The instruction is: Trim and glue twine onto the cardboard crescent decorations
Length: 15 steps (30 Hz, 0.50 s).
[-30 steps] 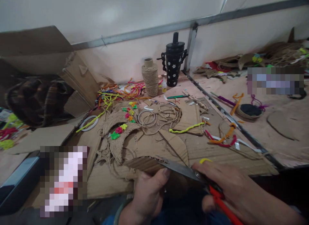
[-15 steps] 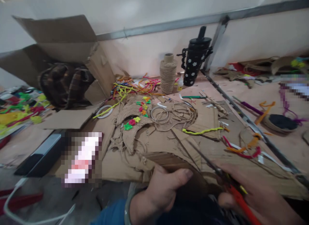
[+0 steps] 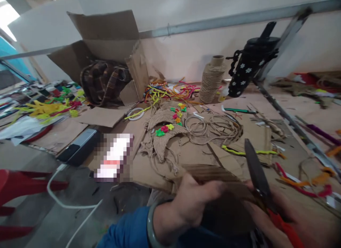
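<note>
My left hand is closed on a curved brown piece of cardboard, thumb on top, close to my body at the table's front edge. In my right hand are scissors with red handles, their dark blades pointing up and away from me. The right fingers are blurred and lie at the cardboard's right edge; whether they grip it too, I cannot tell. Just beyond the hands lie crescent shapes wrapped in twine, decorated with small coloured flowers, and loose coils of twine.
A twine spool and a black flowered tumbler stand at the back. An open cardboard box holds plaid cloth. Coloured pipe cleaners are heaped behind. A blurred phone and a power bank lie left; a red stool is below.
The view has swung left, so the table things sit further right. The scissors have turned more upright, and my right hand has come closer to the cardboard and left hand.
</note>
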{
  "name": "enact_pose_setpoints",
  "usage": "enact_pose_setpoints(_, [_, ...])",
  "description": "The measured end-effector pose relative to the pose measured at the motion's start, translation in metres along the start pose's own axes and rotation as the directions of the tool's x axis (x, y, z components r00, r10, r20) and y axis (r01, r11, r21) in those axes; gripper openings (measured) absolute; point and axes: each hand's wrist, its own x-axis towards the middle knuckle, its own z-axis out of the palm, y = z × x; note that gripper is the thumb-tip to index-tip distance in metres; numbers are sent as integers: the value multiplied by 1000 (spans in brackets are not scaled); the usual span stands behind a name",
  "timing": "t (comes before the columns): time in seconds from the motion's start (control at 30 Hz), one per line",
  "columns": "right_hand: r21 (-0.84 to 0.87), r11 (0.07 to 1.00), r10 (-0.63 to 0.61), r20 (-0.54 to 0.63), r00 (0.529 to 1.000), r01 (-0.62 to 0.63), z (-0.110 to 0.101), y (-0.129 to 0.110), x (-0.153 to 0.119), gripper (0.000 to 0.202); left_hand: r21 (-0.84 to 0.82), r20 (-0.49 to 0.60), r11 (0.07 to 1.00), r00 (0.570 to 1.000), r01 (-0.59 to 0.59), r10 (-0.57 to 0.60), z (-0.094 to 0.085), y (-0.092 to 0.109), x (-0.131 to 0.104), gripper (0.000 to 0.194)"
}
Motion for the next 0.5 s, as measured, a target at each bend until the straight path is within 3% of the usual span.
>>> enact_pose_setpoints(0.1, [-32,994,-105,77,992,107,-10,-16,8,14,-25,-215,1000,977,-10,4,0,6,1,29])
enact_pose_setpoints(0.27, [-182,943,-275,37,961,277,-35,-19,9,25,24,-304,999,952,24,-16,-7,12,4,35])
enact_pose_setpoints(0.37, [-269,913,-298,71,952,306,-47,-14,5,34,32,-292,998,955,-52,59,-15,11,4,31])
enact_pose_setpoints(0.5, [-410,825,-380,107,919,389,-53,-13,3,39,59,-255,996,964,-65,78,-19,9,3,28])
